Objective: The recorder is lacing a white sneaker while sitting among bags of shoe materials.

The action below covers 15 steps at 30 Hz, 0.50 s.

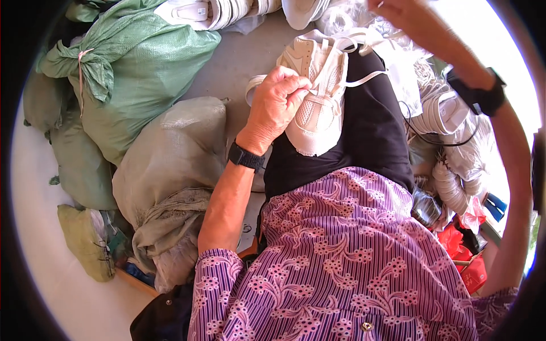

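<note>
Fingers [296, 85] of the left hand [269, 111] are drawn together, thumb against forefinger, and from where I watch they seem to have a small pinch of the pale lace [368, 79], though the knuckles hide just how much of it. Directly under and to the right of that grip is the white shoe [307, 129], sitting on the dark trousers [378, 122] over the lap, its sole down and its laced top facing me. I read its long axis as running away from the body, tilted slightly to the right: the rounded toe is nearest the patterned shirt [335, 250], and the ankle end is farthest off. What matters most to me is that the left hand comes in across the left flank, about midway along the shoe, so it is clearly the nearer one. Beyond the ankle end and off to the right, the right hand [396, 10] is up at the top edge, well apart from the shoe, partly cut off and blurred; I cannot tell how far its fingers are parted or whether they hold any lace. Between the two, slack lace loops past the shoe's right side.
</note>
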Motion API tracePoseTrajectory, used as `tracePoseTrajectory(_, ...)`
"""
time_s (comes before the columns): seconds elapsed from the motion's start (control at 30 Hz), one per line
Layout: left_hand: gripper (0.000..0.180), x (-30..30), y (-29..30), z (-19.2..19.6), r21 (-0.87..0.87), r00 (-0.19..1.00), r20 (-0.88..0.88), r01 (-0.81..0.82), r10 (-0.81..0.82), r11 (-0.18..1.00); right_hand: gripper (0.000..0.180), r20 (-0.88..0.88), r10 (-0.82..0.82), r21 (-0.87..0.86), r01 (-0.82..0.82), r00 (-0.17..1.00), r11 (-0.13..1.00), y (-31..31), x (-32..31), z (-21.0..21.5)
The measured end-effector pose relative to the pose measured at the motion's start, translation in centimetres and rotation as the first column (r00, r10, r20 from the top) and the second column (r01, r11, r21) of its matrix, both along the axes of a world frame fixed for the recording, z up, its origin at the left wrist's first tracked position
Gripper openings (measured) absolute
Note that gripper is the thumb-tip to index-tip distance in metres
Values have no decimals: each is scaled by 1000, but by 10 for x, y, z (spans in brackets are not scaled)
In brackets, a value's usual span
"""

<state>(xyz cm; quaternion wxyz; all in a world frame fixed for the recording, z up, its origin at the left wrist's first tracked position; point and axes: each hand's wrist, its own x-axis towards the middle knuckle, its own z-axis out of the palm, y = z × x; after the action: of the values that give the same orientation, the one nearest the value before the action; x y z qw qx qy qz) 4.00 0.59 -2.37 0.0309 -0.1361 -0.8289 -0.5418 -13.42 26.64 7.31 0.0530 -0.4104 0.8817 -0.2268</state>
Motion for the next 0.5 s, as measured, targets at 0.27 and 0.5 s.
tracePoseTrajectory(0.27, 8, 7, -6, 10, -62, 994, -20, 103, -105, 993, 23, 149, -23, -79, 35, 989, 996, -46, 73, -49)
tracePoseTrajectory(0.5, 12, -2, -5, -3, 72, 996, 31, 77, -80, 994, 21, 113, 42, -122, -28, 993, 992, -61, 73, -69)
